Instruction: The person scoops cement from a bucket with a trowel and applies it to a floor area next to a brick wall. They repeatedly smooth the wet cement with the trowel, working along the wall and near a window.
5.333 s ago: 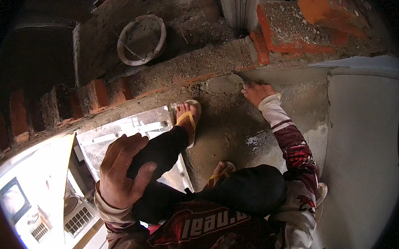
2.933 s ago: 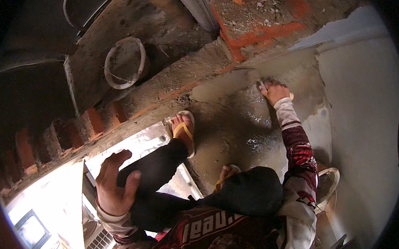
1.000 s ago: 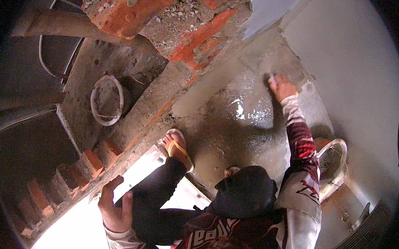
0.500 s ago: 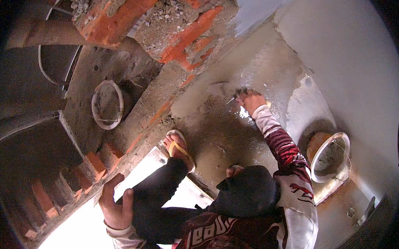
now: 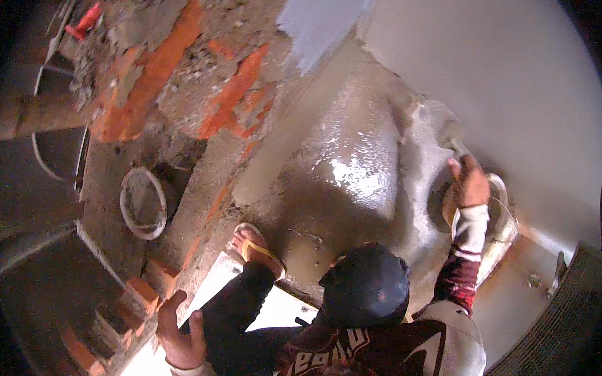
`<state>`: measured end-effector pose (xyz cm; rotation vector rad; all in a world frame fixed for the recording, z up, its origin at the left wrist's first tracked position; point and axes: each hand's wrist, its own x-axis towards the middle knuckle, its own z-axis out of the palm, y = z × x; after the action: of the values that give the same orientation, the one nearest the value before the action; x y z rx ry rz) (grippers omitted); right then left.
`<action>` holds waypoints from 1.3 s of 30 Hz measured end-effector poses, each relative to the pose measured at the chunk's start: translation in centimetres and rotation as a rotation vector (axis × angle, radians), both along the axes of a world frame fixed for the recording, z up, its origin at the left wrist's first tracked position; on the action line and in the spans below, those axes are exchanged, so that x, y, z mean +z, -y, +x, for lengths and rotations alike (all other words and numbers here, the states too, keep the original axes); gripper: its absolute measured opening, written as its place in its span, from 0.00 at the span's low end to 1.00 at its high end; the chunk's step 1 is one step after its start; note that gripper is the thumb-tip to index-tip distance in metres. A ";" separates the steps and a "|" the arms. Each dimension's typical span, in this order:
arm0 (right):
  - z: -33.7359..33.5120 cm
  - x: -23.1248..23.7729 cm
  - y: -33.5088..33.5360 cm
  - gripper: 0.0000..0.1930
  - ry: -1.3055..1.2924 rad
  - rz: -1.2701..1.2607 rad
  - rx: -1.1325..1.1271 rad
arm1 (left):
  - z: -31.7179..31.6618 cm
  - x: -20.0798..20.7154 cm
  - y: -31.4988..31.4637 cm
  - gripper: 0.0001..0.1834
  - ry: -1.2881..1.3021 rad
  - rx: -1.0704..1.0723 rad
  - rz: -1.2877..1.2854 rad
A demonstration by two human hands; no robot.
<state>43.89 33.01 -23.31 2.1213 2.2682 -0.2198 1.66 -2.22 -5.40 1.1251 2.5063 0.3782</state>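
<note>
**Wet mortar work at the ledge: hand positions**

Mortar-grey slurry (image 5: 355,170) lies wet and shining just left of your right hand (image 5: 469,183). That hand is curled around a small trowel (image 5: 451,137), whose blade angles up onto the rough edge where the wet coat meets the smooth pale wall (image 5: 520,83). Held this way, the blade appears placed to work that seam. Directly under the wrist sits a white pan (image 5: 504,227), close enough that the arm needs no long reach to it.

Your left hand (image 5: 180,330) rests on the brick edge (image 5: 142,295) beside your knee, fingers loosely bent and gripping nothing; it likely serves as a brace while you squat. Your sandalled foot (image 5: 258,250) stands on the damp ledge. Farther left, a white ring-shaped basin (image 5: 142,204) lies below exposed red brick (image 5: 151,80).
</note>
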 end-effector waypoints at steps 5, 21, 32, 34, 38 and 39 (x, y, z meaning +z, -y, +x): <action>4.8 8.5 4.4 0.19 0.167 -0.049 -0.274 | 1.0 0.9 -2.6 0.21 -0.059 -0.201 -0.016; 11.6 9.2 9.4 0.19 0.518 -0.433 -0.603 | -1.5 0.2 -5.9 0.21 -0.391 -0.454 -0.162; 15.9 -7.4 5.9 0.16 0.366 -0.545 -0.462 | -2.9 0.0 -3.7 0.21 -0.386 -0.424 -0.142; 15.6 -8.0 5.8 0.17 0.285 -0.536 -0.422 | -2.4 0.2 -4.5 0.22 -0.349 -0.462 -0.003; 17.9 -9.1 7.2 0.20 0.107 -0.522 0.000 | -1.6 0.5 -5.9 0.24 -0.371 -0.523 0.066; 19.3 -10.3 8.3 0.20 0.160 -0.439 0.234 | -1.6 0.4 -6.4 0.24 -0.321 -0.542 0.116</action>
<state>63.20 24.76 -33.63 1.5888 2.1110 -0.4706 0.04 4.16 -5.02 1.9738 2.3140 0.2016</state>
